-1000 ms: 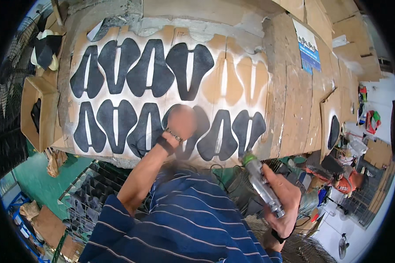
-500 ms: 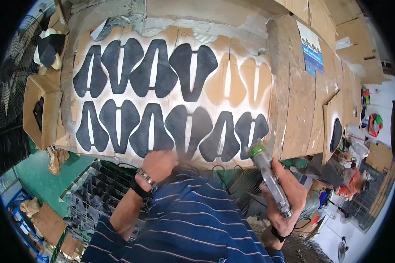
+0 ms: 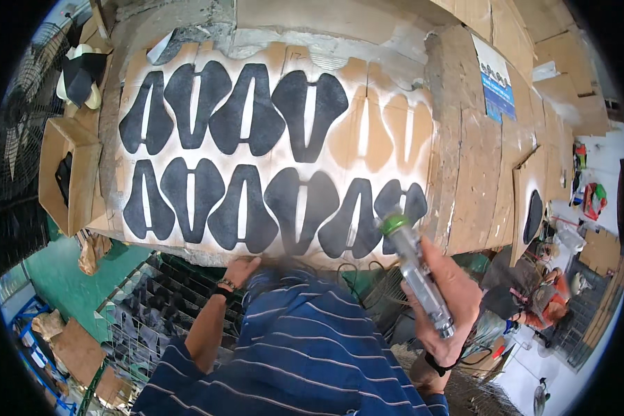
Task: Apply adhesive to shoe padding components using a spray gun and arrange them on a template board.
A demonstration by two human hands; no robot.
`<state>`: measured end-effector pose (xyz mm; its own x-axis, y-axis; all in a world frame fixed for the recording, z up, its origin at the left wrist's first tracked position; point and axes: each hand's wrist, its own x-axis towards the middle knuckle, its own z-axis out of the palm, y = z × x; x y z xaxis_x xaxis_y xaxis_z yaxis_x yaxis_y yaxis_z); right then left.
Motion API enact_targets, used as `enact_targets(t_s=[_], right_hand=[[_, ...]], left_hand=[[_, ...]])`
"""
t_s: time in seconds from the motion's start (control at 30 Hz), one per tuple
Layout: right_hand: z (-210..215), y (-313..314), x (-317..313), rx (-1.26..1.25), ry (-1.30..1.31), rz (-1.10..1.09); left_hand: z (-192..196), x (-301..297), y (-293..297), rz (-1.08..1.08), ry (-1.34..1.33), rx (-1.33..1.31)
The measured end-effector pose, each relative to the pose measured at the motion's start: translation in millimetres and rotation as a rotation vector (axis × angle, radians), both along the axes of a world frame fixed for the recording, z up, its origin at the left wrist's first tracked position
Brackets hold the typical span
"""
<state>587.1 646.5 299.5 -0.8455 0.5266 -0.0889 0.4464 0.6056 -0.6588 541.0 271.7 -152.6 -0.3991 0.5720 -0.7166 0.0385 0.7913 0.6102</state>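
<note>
My right hand (image 3: 451, 291) is wrapped round a spray gun (image 3: 417, 274) with a silvery body and a green ring at its upper end. The ring is in front of the last black pad in the near row. Several black slotted pads (image 3: 246, 114), wide at one end and narrow at the other, lie in two rows on a cardboard sheet (image 3: 135, 239) with whitish overspray. Two bare brown pad outlines (image 3: 360, 139) show at the far right of the sheet. My left hand (image 3: 240, 271), empty with fingers partly stretched, is at the sheet's near edge.
A cardboard box (image 3: 73, 173) with a dark piece inside stands on the left. Below the table is a wire rack (image 3: 159, 298) with dark pieces. A fan (image 3: 28, 104) is at the far left. At the right, another person (image 3: 551, 301) in orange sits low.
My left hand has moved left and nearer to me, its fingers loosening. The spray gun in my right hand has shifted slightly left. The pads lie as before.
</note>
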Motion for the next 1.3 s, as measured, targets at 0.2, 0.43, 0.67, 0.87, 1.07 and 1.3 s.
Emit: enact_targets(t_s=[0.2,0.43,0.67,0.87,1.07,1.3], right_hand=[[-0.5,1.5,-0.3,0.06,0.039,0.03],[6.8,-1.5,6.9,0.056,-0.011,-0.087],[16.7,3.3,20.2,-0.136,-0.105,0.082],[10.6,4.3,32.0,-0.083,-0.07,0.059],[14.4,3.1,39.1,-0.079,-0.142,0.067],[16.1,9.9,51.1,-0.04,-0.202,0.0]], left_hand=[[39.3,-26.7,25.8,-0.017,-0.136,-0.063],[38.2,-25.7,22.3,-0.023,-0.135,-0.055],[35.1,-25.9,21.6,-0.03,-0.162,-0.077],[31.8,-22.5,20.2,0.006,-0.128,-0.029],[34.4,-24.6,21.1,-0.01,-0.132,-0.046],[19.5,-18.3,13.2,0.011,-0.095,-0.013]])
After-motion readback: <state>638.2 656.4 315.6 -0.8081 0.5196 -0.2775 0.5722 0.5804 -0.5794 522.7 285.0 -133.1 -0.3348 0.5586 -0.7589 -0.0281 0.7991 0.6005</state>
